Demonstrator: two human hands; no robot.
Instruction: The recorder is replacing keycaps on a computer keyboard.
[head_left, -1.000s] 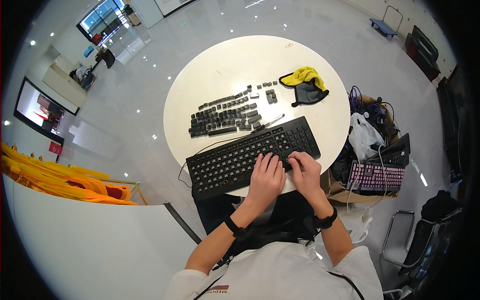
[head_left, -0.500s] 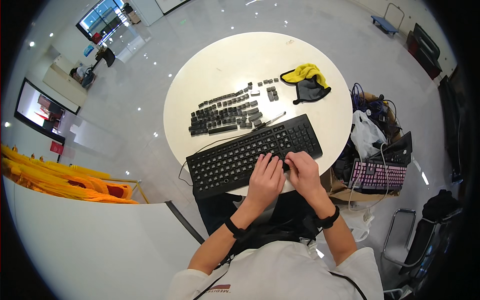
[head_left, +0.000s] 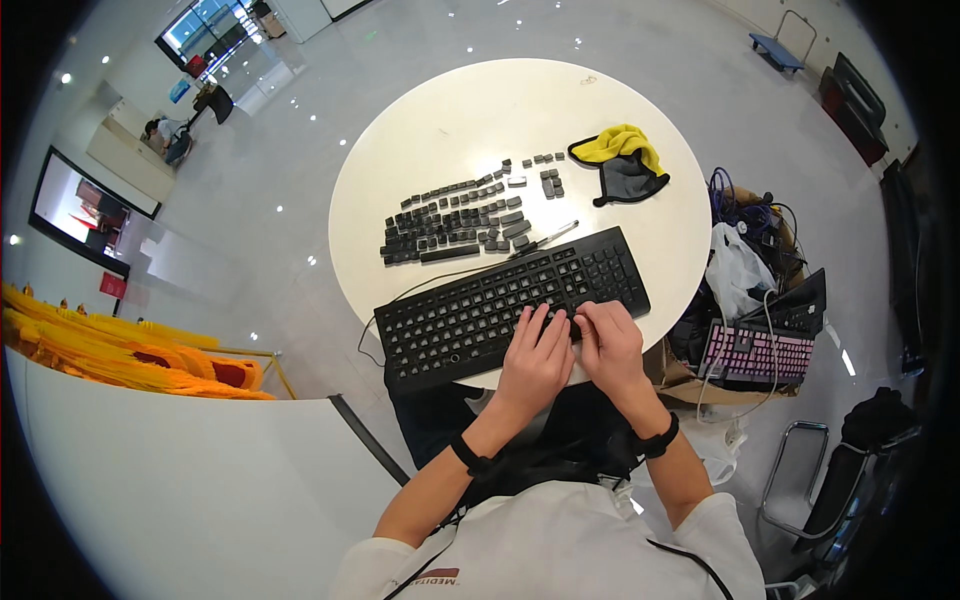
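Note:
A black keyboard (head_left: 470,318) lies tilted along the table's near edge. Most of its key positions are bare of caps, while caps still sit on the number pad at its right end. Resting flat on its lower middle, my left hand (head_left: 536,362) has its fingers stretched out. Close beside it, my right hand (head_left: 612,345) is closed, thumb and fingertips pressed together at the keyboard's front edge; whatever they pinch is hidden. Loose black keycaps (head_left: 440,225) stand in rows beyond the keyboard. A slim tool with a pale shaft (head_left: 557,236) lies between the keycaps and the keyboard.
A yellow-and-grey cloth (head_left: 628,165) lies on the right of the round white table (head_left: 480,100). The keyboard's cable (head_left: 405,294) curls off the left side. Right of the table, a box of cables, a plastic bag (head_left: 738,270) and a pink-keyed keyboard (head_left: 758,352) stand.
Both hands stay at the keyboard's lower edge, with only slight finger movement. The whole view has shifted a little; the objects on the table keep their places.

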